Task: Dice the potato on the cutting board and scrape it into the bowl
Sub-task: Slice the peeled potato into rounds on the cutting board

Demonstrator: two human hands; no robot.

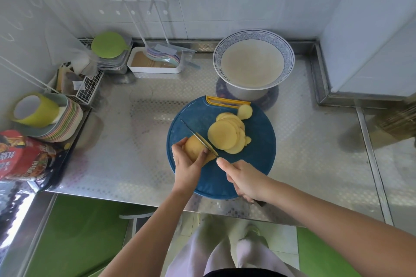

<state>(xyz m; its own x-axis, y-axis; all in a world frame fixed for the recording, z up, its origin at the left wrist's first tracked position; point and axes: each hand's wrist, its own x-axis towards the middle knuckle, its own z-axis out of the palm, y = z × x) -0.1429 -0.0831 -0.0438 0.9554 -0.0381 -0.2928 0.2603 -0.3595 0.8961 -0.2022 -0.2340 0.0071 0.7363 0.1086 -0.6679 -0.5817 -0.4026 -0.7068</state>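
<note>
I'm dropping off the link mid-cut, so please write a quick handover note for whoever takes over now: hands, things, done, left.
Left hand grips the uncut potato piece on the blue cutting board.
Right hand holds the knife, blade against that piece's cut face.
Round slices lie fanned mid-board; the bowl stands behind the board.
Done: part of the potato sliced.
Left: finish slicing, dice, scrape into the bowl.
</note>
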